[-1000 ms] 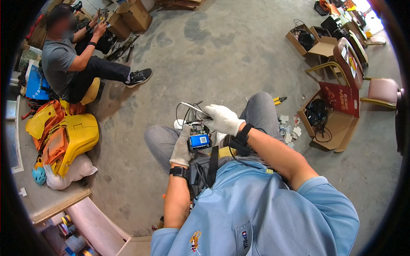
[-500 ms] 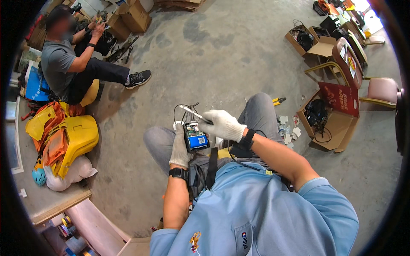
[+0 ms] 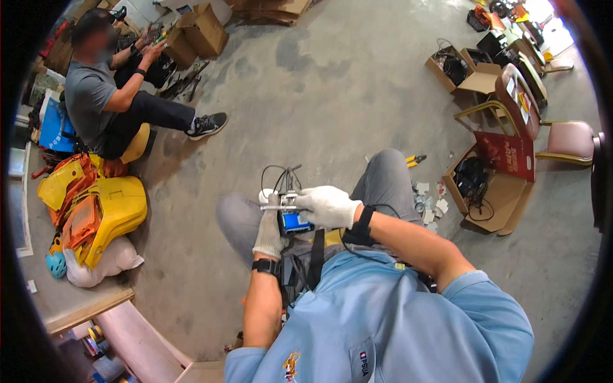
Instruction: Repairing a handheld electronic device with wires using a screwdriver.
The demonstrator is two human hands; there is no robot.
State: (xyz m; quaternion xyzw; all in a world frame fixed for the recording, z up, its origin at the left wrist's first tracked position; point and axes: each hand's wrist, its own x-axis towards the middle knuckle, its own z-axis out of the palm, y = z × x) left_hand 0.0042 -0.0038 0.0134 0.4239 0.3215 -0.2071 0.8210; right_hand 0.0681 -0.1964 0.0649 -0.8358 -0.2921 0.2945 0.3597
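My left hand (image 3: pixel 269 233), in a knit glove, is closed round an electronic device with a blue block (image 3: pixel 295 223) between my knees. Dark looped cables (image 3: pixel 274 172) rise from its top. My right hand (image 3: pixel 329 205), in a white glove, is closed on a thin silvery-white piece (image 3: pixel 273 207) lying crosswise over the device; I cannot make out exactly what it is. This piece and the right fingers hide much of the device's upper part.
A co-worker (image 3: pixel 96 96) sits at left, hands raised, beside yellow and orange plastic panels (image 3: pixel 118 210). At right are open boxes of cables (image 3: pixel 518 204), chairs (image 3: pixel 568 140), yellow-handled pliers (image 3: pixel 416 159) and white scraps (image 3: pixel 439 207). Cardboard boxes (image 3: pixel 204 32) stand behind.
My right hand has moved lower over the device, and the thin piece has swung from slanted to level, covering more of the device. The whole view has shifted slightly.
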